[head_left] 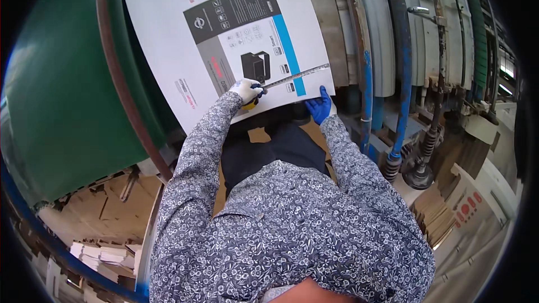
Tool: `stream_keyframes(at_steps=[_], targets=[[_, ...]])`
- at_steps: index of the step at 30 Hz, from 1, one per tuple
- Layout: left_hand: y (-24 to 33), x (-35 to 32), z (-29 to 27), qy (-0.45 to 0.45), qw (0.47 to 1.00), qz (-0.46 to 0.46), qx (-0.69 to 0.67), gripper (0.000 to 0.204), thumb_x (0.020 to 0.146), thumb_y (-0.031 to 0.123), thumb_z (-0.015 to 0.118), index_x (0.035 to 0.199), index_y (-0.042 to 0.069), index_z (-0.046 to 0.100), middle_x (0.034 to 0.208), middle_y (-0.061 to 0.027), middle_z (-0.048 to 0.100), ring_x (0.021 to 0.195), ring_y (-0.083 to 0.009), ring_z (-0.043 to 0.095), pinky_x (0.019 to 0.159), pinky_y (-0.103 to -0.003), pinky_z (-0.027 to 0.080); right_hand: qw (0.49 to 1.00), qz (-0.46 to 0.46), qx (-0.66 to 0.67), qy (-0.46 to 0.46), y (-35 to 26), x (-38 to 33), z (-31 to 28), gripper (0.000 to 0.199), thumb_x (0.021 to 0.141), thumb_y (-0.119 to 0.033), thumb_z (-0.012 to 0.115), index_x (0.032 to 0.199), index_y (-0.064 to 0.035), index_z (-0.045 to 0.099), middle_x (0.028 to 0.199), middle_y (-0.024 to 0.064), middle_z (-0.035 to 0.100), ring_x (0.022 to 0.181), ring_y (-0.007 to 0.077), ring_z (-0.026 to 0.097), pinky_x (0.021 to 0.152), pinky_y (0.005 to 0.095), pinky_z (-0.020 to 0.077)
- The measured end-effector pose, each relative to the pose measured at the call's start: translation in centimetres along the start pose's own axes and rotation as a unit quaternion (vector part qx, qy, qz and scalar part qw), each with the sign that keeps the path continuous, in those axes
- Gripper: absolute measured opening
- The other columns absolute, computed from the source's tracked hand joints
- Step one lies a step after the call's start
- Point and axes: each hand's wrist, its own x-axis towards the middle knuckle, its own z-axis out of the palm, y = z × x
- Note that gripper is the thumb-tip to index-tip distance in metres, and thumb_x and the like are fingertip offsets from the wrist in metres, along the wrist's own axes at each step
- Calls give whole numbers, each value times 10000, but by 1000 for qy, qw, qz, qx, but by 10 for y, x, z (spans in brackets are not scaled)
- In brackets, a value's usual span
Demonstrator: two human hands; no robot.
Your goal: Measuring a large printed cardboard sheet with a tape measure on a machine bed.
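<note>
A large white printed cardboard sheet (158, 39) lies in front of me, with grey panels, a blue stripe and a picture of a black box on it. My left hand (246, 91), in a white and blue glove, is closed round a yellow tape measure (250, 104). Its metal blade (297, 75) runs out to the right across the sheet, ending near the sheet's right edge. My right hand (321, 106), in a blue glove, is at the sheet's near right corner. Its thumb lies along the top; the other fingers are partly hidden.
On the left stands a big green machine panel (62, 73) with a brown pipe (120, 73) along it. Grey rollers (377, 28) and blue pipes (405, 67) flank the sheet on the right. Stacked white cardboard (109, 255) lies at the lower left.
</note>
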Motion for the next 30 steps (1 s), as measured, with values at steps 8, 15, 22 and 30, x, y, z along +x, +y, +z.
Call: stream_keyframes(at_steps=[8, 15, 22, 30], targets=[[-10, -12, 49, -27, 996, -53, 64, 238, 815, 262, 513, 967, 130, 641, 868, -85, 638, 813, -181, 602, 758, -294, 456, 999, 4, -31, 29, 24, -7, -14, 301, 824, -164, 553, 1111, -126, 474, 1057, 101, 544, 992, 263, 529, 857, 420, 434], [-25, -12, 60, 21, 994, -41, 101, 244, 794, 279, 525, 953, 138, 646, 886, -117, 631, 830, -216, 606, 762, -310, 459, 994, -99, -21, -37, 33, -7, -31, 267, 812, -53, 541, 1063, -113, 472, 961, 92, 567, 875, 247, 578, 776, 394, 483], [-24, -9, 54, 0, 994, -51, 96, 267, 790, 294, 526, 983, 145, 633, 884, -110, 634, 851, -224, 601, 774, -324, 457, 992, -123, -14, -35, 10, -17, -18, 209, 808, -58, 532, 1011, -91, 495, 923, 95, 582, 871, 250, 583, 776, 389, 480], [-152, 28, 122, 280, 907, 122, 291, 400, 760, 498, 463, 935, 177, 626, 1079, -94, 561, 1090, -320, 459, 879, -575, 331, 946, -214, -18, -244, 48, 26, -12, 371, 800, -93, 500, 1162, -58, 424, 1131, 124, 498, 982, 284, 524, 844, 412, 441]])
